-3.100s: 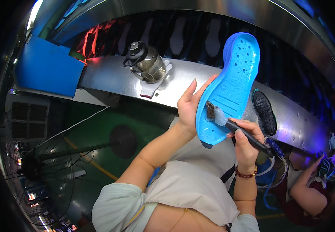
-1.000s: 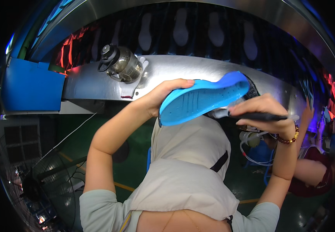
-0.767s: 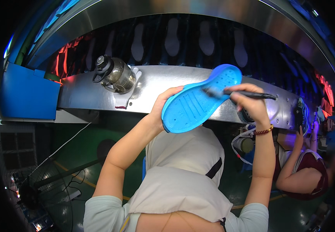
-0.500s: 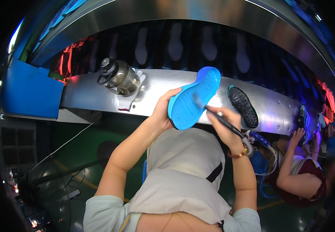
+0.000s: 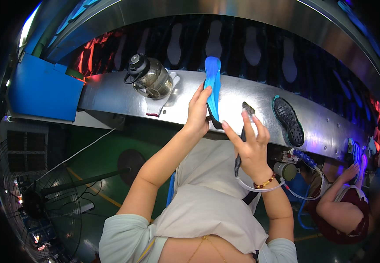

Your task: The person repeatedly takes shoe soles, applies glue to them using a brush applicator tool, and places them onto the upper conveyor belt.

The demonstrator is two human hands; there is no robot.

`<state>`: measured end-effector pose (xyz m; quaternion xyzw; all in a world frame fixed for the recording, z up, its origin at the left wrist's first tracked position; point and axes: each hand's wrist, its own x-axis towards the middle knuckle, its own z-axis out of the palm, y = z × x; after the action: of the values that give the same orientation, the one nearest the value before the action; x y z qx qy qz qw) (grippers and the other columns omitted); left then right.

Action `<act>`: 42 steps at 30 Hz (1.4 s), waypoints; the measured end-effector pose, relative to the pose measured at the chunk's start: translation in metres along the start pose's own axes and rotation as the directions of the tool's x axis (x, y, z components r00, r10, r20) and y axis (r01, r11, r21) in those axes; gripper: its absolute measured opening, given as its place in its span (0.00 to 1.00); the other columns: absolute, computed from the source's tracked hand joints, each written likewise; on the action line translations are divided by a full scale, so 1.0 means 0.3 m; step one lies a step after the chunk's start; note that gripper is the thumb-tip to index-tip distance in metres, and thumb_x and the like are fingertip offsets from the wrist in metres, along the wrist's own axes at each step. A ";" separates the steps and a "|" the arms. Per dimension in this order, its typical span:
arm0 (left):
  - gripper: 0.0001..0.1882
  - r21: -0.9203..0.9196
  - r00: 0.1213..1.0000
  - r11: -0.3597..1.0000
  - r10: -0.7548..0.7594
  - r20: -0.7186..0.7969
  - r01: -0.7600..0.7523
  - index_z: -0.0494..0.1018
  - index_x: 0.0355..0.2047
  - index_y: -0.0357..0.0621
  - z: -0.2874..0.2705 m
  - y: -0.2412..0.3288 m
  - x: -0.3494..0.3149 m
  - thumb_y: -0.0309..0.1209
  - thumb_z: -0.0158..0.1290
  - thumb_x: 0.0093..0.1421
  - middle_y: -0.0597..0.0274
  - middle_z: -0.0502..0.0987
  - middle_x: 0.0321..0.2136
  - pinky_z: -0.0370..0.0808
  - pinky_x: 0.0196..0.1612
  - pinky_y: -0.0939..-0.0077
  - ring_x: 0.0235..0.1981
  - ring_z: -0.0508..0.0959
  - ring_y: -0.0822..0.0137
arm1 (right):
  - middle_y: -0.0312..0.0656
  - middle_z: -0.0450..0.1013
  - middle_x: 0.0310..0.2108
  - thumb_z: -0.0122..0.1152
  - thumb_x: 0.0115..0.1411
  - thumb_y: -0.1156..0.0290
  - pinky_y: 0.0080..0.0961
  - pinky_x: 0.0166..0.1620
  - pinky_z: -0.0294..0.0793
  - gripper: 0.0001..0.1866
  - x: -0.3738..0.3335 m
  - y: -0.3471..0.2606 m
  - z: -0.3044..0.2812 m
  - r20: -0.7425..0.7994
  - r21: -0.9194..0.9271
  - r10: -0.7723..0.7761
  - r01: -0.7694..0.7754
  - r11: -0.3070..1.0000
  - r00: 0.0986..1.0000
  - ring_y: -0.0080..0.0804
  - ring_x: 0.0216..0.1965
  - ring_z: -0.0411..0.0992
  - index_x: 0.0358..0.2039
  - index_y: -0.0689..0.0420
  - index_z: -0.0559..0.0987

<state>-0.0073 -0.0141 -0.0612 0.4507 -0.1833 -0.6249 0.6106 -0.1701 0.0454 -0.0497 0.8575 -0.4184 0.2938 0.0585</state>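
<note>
My left hand (image 5: 198, 107) grips a blue shoe sole (image 5: 214, 83) along its side. The sole stands turned nearly edge-on, so its broad face is mostly hidden. My right hand (image 5: 252, 142) has a black-handled brush (image 5: 243, 133) between its fingers, with a thin pale hose (image 5: 245, 184) running from the handle end. Its dark bristle head (image 5: 248, 108) points away from me, to the right of the sole and apart from it. Farther right on the metal ledge (image 5: 247, 90) lies a black sole with a teal edge (image 5: 288, 120).
A dark jug (image 5: 155, 81) stands on the ledge at left, beside a pale glove (image 5: 155, 106). Beyond the ledge, a dark conveyor (image 5: 233, 41) carries several sole-shaped pieces. A co-worker (image 5: 343, 193) sits at right. A fan (image 5: 34, 201) is at lower left.
The blue sole has turned from face-up to nearly edge-on. My right hand has drawn the brush off the sole's face, with the bristles now pointing away from me.
</note>
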 end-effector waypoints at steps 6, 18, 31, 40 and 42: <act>0.28 0.042 0.998 0.998 0.055 -0.017 -0.054 0.54 0.56 0.38 -0.022 -0.003 0.024 0.34 0.46 0.58 0.61 0.69 0.40 0.69 0.41 0.78 0.41 0.69 0.73 | 0.37 0.56 0.57 0.52 0.47 0.79 0.32 0.51 0.54 0.24 0.018 0.021 0.025 0.053 -0.012 -0.041 0.042 0.999 0.998 0.38 0.56 0.50 0.45 0.41 0.73; 0.29 -0.077 0.829 0.953 0.294 0.476 -0.293 0.59 0.52 0.32 -0.015 0.463 -0.160 0.40 0.39 0.55 0.47 0.67 0.48 0.63 0.53 0.67 0.48 0.69 0.59 | 0.50 0.62 0.50 0.53 0.47 0.81 0.37 0.53 0.53 0.16 -0.132 0.147 -0.014 0.031 0.151 0.400 -0.400 0.904 0.916 0.47 0.50 0.57 0.40 0.60 0.74; 0.41 0.193 0.839 0.816 0.526 0.142 -0.544 0.45 0.60 0.48 0.484 0.853 0.495 0.44 0.51 0.50 0.46 0.45 0.59 0.52 0.59 0.60 0.60 0.48 0.50 | 0.48 0.63 0.47 0.52 0.48 0.80 0.37 0.53 0.53 0.17 -0.106 0.179 0.010 -0.043 0.215 0.445 -0.426 0.879 0.895 0.46 0.50 0.57 0.41 0.60 0.72; 0.24 0.819 0.575 -0.444 0.584 0.573 -0.364 0.70 0.42 0.45 0.576 0.858 0.731 0.43 0.56 0.46 0.49 0.75 0.36 0.68 0.46 0.64 0.41 0.74 0.53 | 0.48 0.66 0.44 0.52 0.47 0.79 0.36 0.51 0.55 0.17 -0.173 0.225 -0.006 -0.036 0.295 0.515 -0.483 0.824 0.856 0.46 0.47 0.59 0.41 0.62 0.73; 0.21 0.734 0.548 -0.387 0.493 0.676 -0.558 0.71 0.40 0.44 0.639 0.804 0.668 0.43 0.54 0.49 0.48 0.74 0.37 0.68 0.45 0.64 0.41 0.73 0.52 | 0.48 0.67 0.41 0.51 0.47 0.80 0.36 0.50 0.55 0.17 -0.160 0.226 -0.009 -0.027 0.289 0.523 -0.494 0.820 0.852 0.45 0.45 0.61 0.41 0.62 0.72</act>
<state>0.0163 -0.3068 0.1598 0.5650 -0.7574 0.0589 0.3219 -0.2450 0.0356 -0.0839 0.6977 -0.5839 0.3979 -0.1180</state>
